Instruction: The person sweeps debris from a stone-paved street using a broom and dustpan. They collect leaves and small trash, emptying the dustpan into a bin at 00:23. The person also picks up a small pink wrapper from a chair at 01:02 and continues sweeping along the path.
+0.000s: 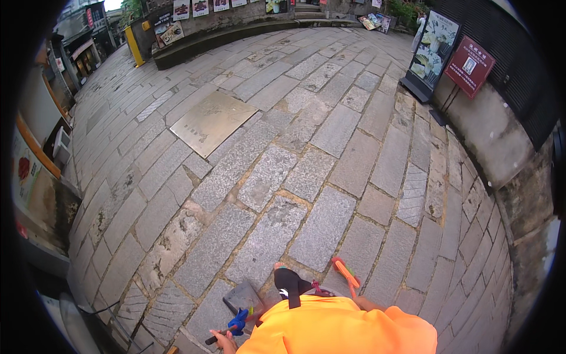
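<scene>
My left hand (224, 341) is closed round a dark stick (213, 339) at the lower edge. Beside it is a bunched blue piece (238, 321), perhaps cloth. Just beyond lies a grey dustpan (243, 297) on the paving; whether the stick is its handle I cannot tell. On the right, a red and orange tool (346, 272), looking like a broom, angles down toward my right hand (366, 303). Only a bit of skin shows there past my orange top, and the fingers are hidden. One foot in black footwear (289, 283) shows between the two tools.
Grey stone paving (271, 230) stretches ahead, with a flat metal plate (213, 123) set in it. A standing poster board (433, 53) and a red sign (470, 66) stand along the right wall. A yellow post (134, 47) and a stone ledge (236, 36) are farther off.
</scene>
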Available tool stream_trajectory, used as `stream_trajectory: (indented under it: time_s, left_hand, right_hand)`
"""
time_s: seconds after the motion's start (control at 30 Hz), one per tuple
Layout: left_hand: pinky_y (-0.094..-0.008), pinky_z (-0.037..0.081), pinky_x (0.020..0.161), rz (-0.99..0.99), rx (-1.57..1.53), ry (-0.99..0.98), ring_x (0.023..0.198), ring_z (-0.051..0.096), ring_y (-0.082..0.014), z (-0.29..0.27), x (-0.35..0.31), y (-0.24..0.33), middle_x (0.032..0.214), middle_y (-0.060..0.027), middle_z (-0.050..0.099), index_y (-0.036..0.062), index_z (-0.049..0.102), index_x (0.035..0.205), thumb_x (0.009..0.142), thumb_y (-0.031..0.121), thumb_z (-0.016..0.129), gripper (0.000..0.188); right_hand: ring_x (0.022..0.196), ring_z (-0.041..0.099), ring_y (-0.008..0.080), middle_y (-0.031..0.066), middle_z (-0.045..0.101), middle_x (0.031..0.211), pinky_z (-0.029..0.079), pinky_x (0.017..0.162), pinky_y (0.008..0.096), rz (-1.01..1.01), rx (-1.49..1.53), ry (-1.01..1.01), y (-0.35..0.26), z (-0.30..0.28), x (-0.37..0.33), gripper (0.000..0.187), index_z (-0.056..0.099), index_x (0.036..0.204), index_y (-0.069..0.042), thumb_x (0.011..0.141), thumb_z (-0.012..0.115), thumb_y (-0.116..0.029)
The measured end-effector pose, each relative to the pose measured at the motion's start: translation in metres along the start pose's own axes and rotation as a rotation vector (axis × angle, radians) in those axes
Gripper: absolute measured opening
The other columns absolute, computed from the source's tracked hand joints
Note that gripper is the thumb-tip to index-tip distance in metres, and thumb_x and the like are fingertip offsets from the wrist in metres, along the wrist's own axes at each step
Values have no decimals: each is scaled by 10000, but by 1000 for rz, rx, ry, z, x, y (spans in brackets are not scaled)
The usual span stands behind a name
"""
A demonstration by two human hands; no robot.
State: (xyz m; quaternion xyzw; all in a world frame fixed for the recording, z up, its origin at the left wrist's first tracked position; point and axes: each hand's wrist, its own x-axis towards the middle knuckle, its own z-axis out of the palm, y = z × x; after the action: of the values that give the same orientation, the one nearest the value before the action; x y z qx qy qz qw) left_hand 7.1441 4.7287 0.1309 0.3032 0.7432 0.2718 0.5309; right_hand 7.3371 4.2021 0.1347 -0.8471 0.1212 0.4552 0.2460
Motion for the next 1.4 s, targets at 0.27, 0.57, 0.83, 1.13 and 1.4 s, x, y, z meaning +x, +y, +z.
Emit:
stream_trajectory:
  time_s: [0.27, 0.57, 0.83, 1.13, 1.4]
  left_hand:
    - [-251, 401, 430, -38, 135, -100, 537, 488, -173, 165, 5, 114, 703, -96, 525, 84, 491, 901, 791, 626, 505, 553]
    - [-255, 414, 471, -67, 210, -262, 588, 494, -181, 371, 49, 226, 746, -100, 523, 77, 496, 897, 793, 616, 513, 550]
    - [-260, 425, 508, -28, 227, -345, 633, 499, -188, 543, 128, 417, 785, -103, 521, 70, 500, 893, 794, 607, 519, 547]
    - [-264, 437, 549, 20, 205, -322, 684, 504, -196, 707, 247, 578, 828, -107, 519, 62, 505, 889, 796, 597, 527, 543]
    - [-268, 449, 586, 85, 176, -257, 729, 509, -203, 848, 331, 766, 866, -111, 517, 56, 509, 886, 798, 588, 534, 541]
  right_hand:
    - [546, 594, 269, 139, 575, 626, 438, 432, 395, 281, 291, 39, -237, -96, 48, 153, 621, 741, 43, 728, 551, -93]
    - [383, 466, 133, 82, 511, 522, 376, 325, 286, 193, 694, -51, -475, -131, 208, 231, 505, 604, -27, 791, 567, -146]
    - [392, 466, 132, 55, 503, 513, 373, 324, 290, 110, 460, -12, -722, -112, 224, 142, 548, 661, 6, 779, 543, -74]
    - [410, 475, 175, 89, 536, 515, 360, 384, 353, 252, 443, -28, -935, -99, 261, 163, 615, 634, 7, 727, 579, -122]
    - [400, 467, 154, 84, 509, 512, 340, 338, 298, 160, 377, -91, -1068, -75, 404, 231, 552, 696, -15, 767, 606, -228]
